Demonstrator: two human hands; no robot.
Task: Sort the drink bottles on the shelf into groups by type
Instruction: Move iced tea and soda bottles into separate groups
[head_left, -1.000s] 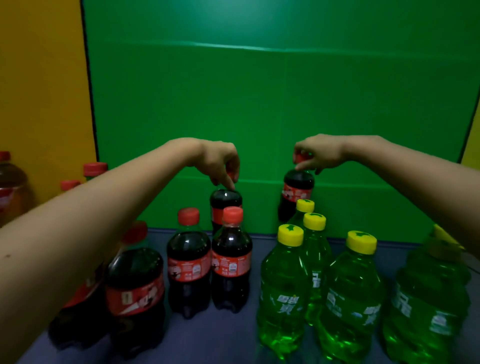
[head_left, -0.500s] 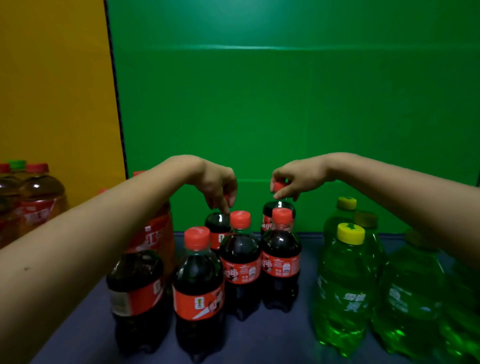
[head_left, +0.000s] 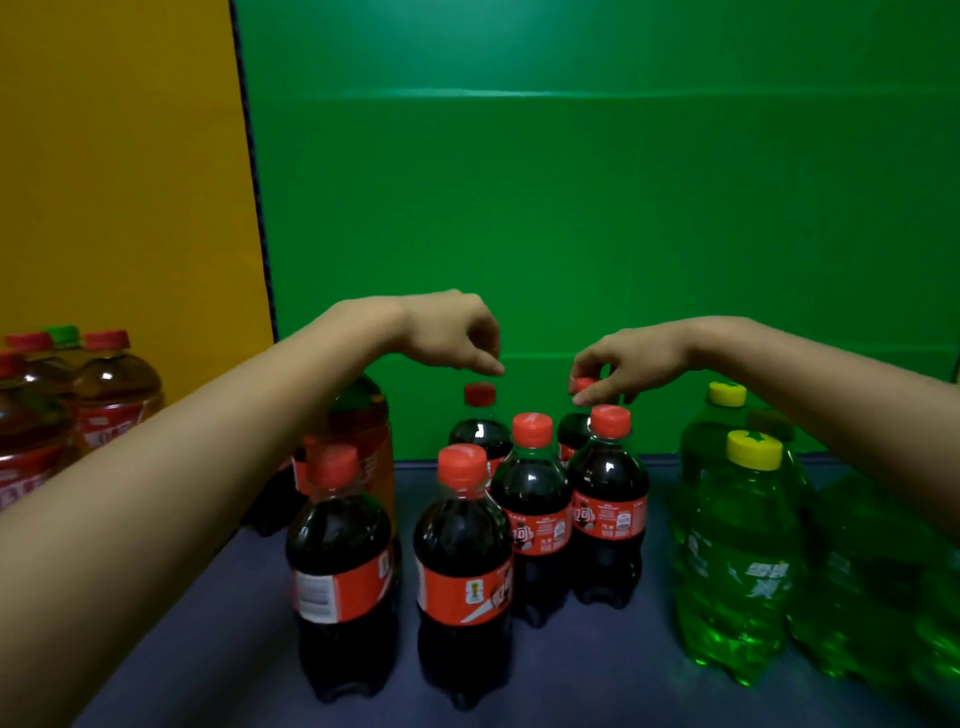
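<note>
Several cola bottles with red caps and red labels stand grouped at the shelf's middle, the nearest one (head_left: 462, 571) in front. My left hand (head_left: 457, 338) hovers just above the red cap of the back-left cola bottle (head_left: 479, 415), fingers loosely curled, touching nothing. My right hand (head_left: 628, 364) pinches the cap of the back-right cola bottle (head_left: 571, 431), which stands behind another cola bottle (head_left: 608, 504). Green soda bottles with yellow caps (head_left: 737, 561) form a group to the right, apart from the colas.
Amber tea bottles (head_left: 109, 395) with red caps stand at the far left, and a larger one (head_left: 363, 421) is partly hidden behind my left forearm. The dark shelf surface (head_left: 660, 675) shows between the colas and green bottles. A green back wall (head_left: 571, 208) and a yellow panel (head_left: 119, 182) close the rear.
My right hand carried its cola bottle left and down into the back of the cola group. My left hand lifted off the back-left cola's cap. The view swung left.
</note>
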